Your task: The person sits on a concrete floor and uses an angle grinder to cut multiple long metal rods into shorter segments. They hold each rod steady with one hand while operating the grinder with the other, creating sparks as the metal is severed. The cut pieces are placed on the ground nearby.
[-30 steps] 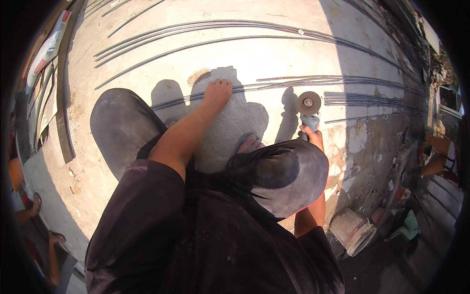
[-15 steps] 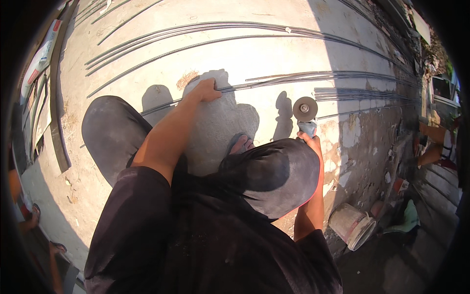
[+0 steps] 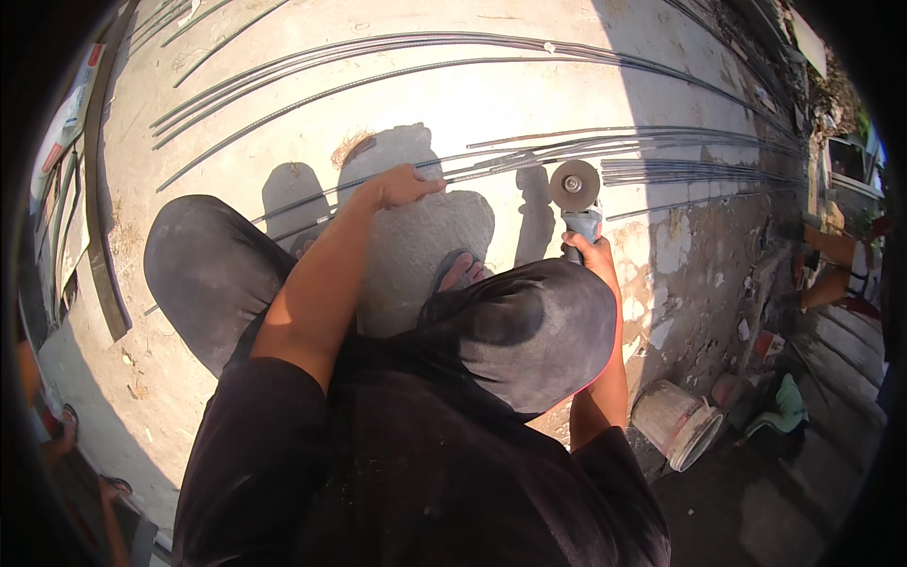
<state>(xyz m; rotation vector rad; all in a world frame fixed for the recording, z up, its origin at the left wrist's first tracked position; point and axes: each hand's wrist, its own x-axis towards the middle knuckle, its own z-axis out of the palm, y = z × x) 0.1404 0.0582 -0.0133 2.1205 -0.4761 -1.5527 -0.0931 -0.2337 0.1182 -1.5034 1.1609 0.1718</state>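
Steel reinforcing bars [image 3: 642, 137], lying across the concrete floor [image 3: 491, 94] from about ten o'clock to two o'clock: long, slender, dark grey, their bend probably owed partly to the lens. Judged stiff over a short span, springy over full length, fairly heavy, not fragile; best grasped around the shaft, away from the ends. At eleven o'clock, the left hand [image 3: 408, 185] curls closed over one bar. At two o'clock, the right hand [image 3: 590, 250] grips an angle grinder [image 3: 583, 223], disc toward twelve.
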